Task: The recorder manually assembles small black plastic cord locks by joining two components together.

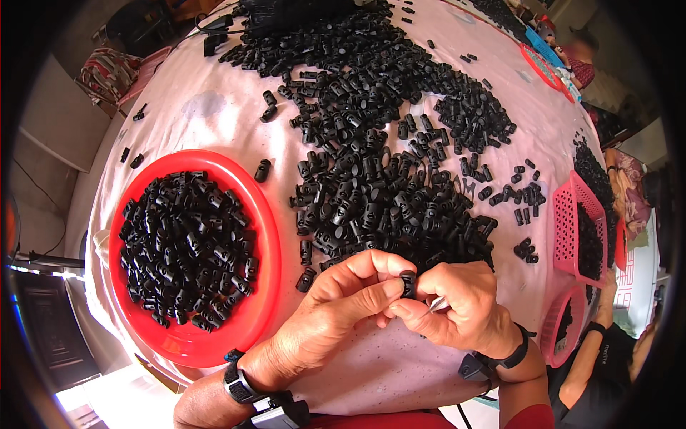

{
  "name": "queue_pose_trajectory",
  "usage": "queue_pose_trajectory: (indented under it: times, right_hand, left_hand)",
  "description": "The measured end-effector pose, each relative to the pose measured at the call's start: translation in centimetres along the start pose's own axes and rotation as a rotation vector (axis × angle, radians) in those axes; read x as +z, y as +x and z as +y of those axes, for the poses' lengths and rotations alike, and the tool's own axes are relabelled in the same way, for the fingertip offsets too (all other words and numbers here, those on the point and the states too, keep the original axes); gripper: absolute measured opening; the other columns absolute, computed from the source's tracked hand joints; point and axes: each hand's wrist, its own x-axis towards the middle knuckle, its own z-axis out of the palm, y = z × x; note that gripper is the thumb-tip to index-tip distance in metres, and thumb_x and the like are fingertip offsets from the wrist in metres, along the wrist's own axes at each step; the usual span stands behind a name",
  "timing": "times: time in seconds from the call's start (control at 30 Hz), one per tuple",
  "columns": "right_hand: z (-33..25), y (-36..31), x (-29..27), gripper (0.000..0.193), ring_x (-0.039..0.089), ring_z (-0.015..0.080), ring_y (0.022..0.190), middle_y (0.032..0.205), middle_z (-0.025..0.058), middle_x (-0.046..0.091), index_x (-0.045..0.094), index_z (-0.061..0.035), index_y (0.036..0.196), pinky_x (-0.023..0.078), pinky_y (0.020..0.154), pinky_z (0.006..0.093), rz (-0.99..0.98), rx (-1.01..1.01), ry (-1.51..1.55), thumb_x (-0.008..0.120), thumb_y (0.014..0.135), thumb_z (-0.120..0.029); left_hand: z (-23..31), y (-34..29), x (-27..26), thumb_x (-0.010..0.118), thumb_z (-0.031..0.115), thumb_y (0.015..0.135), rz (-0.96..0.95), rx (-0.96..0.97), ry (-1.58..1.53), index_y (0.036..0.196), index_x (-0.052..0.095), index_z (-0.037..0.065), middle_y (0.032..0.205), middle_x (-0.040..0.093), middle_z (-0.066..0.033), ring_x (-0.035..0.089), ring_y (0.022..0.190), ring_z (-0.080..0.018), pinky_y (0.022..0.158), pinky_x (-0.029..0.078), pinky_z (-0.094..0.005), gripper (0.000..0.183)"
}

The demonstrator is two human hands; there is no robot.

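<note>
My left hand [350, 289] pinches a small black cord lock [408, 284] between thumb and forefinger, just in front of a big pile of cord locks [379, 182]. Right beside it, my right hand [461, 300] is closed around a slim, silvery pointed tool [437, 305]; whether that is a blade or tweezers I cannot make out. The fingers of both hands meet around the cord lock and hide part of it. To the left stands a red round basin [268, 286] heaped with more black cord locks [186, 250].
Pale pink cloth [214, 121] covers the table. On the right are a pink plastic basket [564, 229] and a pink round basket [554, 322] holding black parts. Another person's arm [593, 343] rests near them. A second person [577, 61] sits beyond the far right edge.
</note>
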Motion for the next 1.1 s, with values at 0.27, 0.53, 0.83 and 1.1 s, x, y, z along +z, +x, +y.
queue_pose_trajectory:
  times: [0.27, 0.53, 0.83, 1.1]
  right_hand:
    - [-0.13, 0.12, -0.05, 0.031, 0.055, 0.0121, 0.041, 0.054, 0.0036, 0.057, 0.055, -0.0058, 0.070, 0.041, 0.038, 0.0253, -0.011, 0.010, 0.019, 0.078, 0.082, -0.022]
    - [-0.09, 0.07, 0.14, 0.030, 0.054, 0.0117, 0.041, 0.054, 0.0033, 0.056, 0.055, -0.0058, 0.070, 0.040, 0.038, 0.0252, 0.006, 0.023, 0.026, 0.079, 0.080, -0.021]
    - [-0.05, 0.07, -0.01, 0.032, 0.052, 0.0118, 0.040, 0.053, 0.0030, 0.054, 0.054, -0.0062, 0.069, 0.039, 0.038, 0.0253, -0.005, -0.005, 0.002, 0.079, 0.080, -0.022]
    - [-0.07, -0.18, 0.05, 0.022, 0.056, 0.0114, 0.043, 0.057, 0.0033, 0.058, 0.056, -0.0034, 0.077, 0.042, 0.041, 0.0248, -0.011, 0.045, 0.080, 0.073, 0.085, -0.016]
  left_hand:
    - [-0.03, -0.05, -0.18, 0.059, 0.022, 0.099, -0.020, 0.005, -0.002, 0.117, 0.059, 0.009, 0.100, 0.060, 0.0056, 0.049, 0.083, -0.0022, 0.074, 0.042, -0.0190, 0.023]
    - [-0.06, 0.05, -0.24, 0.059, 0.022, 0.099, -0.018, 0.004, 0.001, 0.117, 0.059, 0.009, 0.101, 0.060, 0.0056, 0.050, 0.083, -0.0023, 0.075, 0.042, -0.0193, 0.023]
    - [-0.11, 0.09, -0.14, 0.059, 0.022, 0.099, 0.008, 0.007, 0.014, 0.117, 0.059, 0.008, 0.101, 0.060, 0.0045, 0.049, 0.083, -0.0031, 0.075, 0.042, -0.0196, 0.023]
    - [0.15, -0.08, -0.06, 0.059, 0.013, 0.097, 0.035, -0.014, -0.068, 0.110, 0.060, 0.006, 0.096, 0.064, -0.0018, 0.056, 0.083, -0.0094, 0.078, 0.046, -0.0257, 0.015]
